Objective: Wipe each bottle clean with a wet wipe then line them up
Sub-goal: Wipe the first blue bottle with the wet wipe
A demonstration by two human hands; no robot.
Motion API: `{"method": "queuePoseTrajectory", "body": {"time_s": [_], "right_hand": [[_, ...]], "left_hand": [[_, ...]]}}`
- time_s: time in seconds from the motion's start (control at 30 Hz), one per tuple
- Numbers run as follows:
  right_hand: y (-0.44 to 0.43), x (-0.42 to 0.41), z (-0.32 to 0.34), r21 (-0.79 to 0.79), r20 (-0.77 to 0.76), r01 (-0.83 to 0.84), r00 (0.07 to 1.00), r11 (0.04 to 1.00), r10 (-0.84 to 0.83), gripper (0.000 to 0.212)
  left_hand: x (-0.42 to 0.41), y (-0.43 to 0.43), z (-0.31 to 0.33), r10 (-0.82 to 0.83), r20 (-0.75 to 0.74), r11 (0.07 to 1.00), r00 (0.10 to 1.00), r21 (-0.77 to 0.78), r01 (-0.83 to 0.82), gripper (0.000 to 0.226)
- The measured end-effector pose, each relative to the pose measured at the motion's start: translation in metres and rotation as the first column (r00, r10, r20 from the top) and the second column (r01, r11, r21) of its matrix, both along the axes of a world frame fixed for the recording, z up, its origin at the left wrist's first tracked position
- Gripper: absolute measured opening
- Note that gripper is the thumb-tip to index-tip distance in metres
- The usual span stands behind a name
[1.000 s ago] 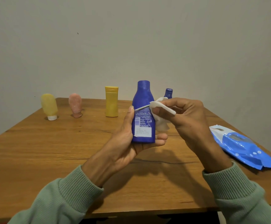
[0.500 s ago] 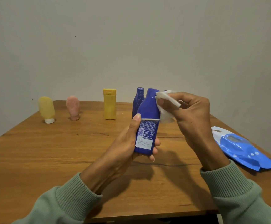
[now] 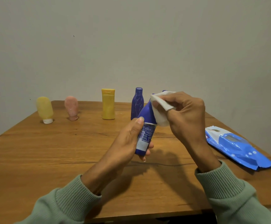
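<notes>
My left hand (image 3: pixel 128 141) grips a blue bottle (image 3: pixel 145 126) by its lower half, above the middle of the wooden table (image 3: pixel 50 159); the bottle leans to the right. My right hand (image 3: pixel 184 113) holds a white wet wipe (image 3: pixel 161 107) wrapped over the bottle's neck and cap, which are mostly hidden. Along the back of the table stand a pale yellow tube (image 3: pixel 44 109), a pink tube (image 3: pixel 71 108), a yellow bottle (image 3: pixel 108 104) and a dark blue bottle (image 3: pixel 137 102).
A blue pack of wet wipes (image 3: pixel 238 147) lies flat near the table's right edge. A plain wall rises right behind the table's far edge.
The blue bottle has tilted further right and sunk a little in my left hand. My right hand moved the wipe from the bottle's shoulder up over its neck and cap.
</notes>
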State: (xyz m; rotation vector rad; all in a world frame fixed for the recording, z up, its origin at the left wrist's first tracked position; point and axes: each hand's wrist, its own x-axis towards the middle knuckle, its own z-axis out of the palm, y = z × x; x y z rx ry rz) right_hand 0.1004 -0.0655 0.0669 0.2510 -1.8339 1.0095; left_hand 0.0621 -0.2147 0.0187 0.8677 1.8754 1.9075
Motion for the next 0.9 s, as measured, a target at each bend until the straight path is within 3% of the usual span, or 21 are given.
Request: {"method": "queuePoseTrajectory", "body": {"time_s": [0.07,0.23,0.37,0.5,0.67,0.83,0.9], "right_hand": [[0.001,-0.003,0.0,-0.057,-0.027,0.04,0.999,0.998,-0.041,0.027],[-0.003,0.001,-0.007,0.027,0.019,0.05,0.999,0.998,-0.051,0.033],[0.002,0.0,-0.007,-0.032,-0.01,0.104,0.994,0.994,-0.104,0.034],[-0.001,0.001,-0.011,0.022,0.012,0.077,0.997,0.997,-0.077,0.035],[0.002,-0.002,-0.008,-0.062,-0.048,0.146,0.988,0.987,-0.149,0.029],[-0.003,0.001,-0.011,0.02,0.006,0.098,0.995,0.995,-0.098,0.03],[0.001,0.0,-0.008,-0.046,-0.012,0.106,0.994,0.993,-0.107,0.032]], "left_hand": [[0.0,0.0,0.0,0.021,-0.045,0.999,0.999,-0.027,-0.022,0.045],[0.001,-0.003,0.002,0.093,-0.237,0.989,0.967,-0.091,-0.118,0.034],[-0.002,-0.002,0.001,0.125,-0.354,0.975,0.927,-0.127,-0.18,0.034],[-0.003,-0.002,0.0,0.165,-0.406,0.966,0.899,-0.117,-0.231,0.028],[-0.001,-0.001,-0.002,0.195,-0.417,0.961,0.888,-0.098,-0.257,0.033],[-0.003,0.0,-0.006,0.225,-0.42,0.955,0.879,-0.085,-0.285,0.04],[-0.003,0.0,-0.006,0.222,-0.41,0.957,0.884,-0.079,-0.277,0.044]]}}
